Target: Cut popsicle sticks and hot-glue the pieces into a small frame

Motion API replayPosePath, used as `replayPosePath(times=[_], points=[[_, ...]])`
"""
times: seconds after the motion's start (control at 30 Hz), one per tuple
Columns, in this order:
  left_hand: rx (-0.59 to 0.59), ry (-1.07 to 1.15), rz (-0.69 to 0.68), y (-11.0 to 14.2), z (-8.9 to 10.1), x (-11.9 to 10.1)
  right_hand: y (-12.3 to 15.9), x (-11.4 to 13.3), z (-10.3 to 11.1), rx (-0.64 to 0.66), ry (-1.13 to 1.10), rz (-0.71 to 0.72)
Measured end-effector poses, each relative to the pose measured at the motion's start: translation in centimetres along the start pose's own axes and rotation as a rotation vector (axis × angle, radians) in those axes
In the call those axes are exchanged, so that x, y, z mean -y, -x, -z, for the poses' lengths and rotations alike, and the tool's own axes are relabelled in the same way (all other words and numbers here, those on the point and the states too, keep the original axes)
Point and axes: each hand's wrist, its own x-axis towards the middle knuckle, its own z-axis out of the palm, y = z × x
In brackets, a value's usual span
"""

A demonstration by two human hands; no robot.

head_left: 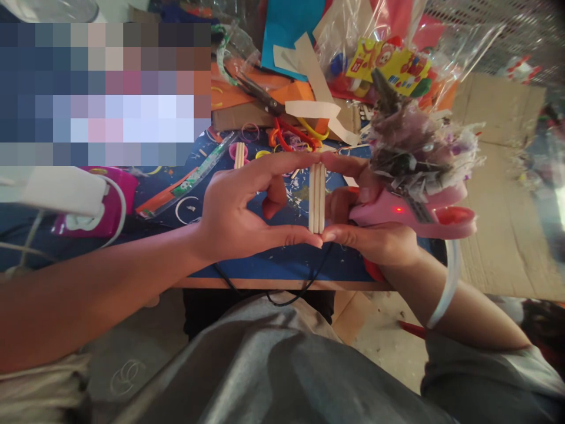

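Note:
My left hand (pixel 241 212) pinches a pair of pale wooden sticks (pixel 316 197), held upright side by side between its forefinger at their top and thumb at their bottom. My right hand (pixel 375 227) meets the same sticks from the right, fingertips touching both ends, while its palm grips a pink glue gun (pixel 410 212) with a lit red lamp and a tangle of shredded paper on top. The gun's black cord (pixel 273 297) hangs toward my lap.
A blue patterned table (pixel 265 259) holds loose sticks (pixel 239 154), rubber bands, scissors (pixel 265 97), paper strips, coloured paper and a plastic toy bag (pixel 388 65). A pink device with a white cable (pixel 97 206) lies left. Cardboard (pixel 498 176) stands right.

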Motion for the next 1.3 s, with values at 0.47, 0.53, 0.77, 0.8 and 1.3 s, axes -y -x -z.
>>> replayPosePath(times=[0.47,0.53,0.77,0.8,1.3], points=[[0.023,-0.045,0.056,-0.2,0.0,-0.5,-0.2,0.3,-0.6,-0.007,0.028,0.117],[0.019,-0.032,0.023,-0.2,0.0,-0.4,-0.3,0.3,-0.6,-0.01,0.042,0.114],[0.04,-0.099,0.002,-0.1,0.3,-0.5,-0.5,0.6,-0.9,0.01,0.031,0.152],[0.043,-0.099,-0.009,-0.1,0.3,-0.6,-0.5,0.6,-1.0,0.015,0.032,0.158],[-0.026,-0.149,-0.048,-0.4,-0.3,-2.5,-0.4,0.6,-0.9,-0.01,0.047,0.081]])
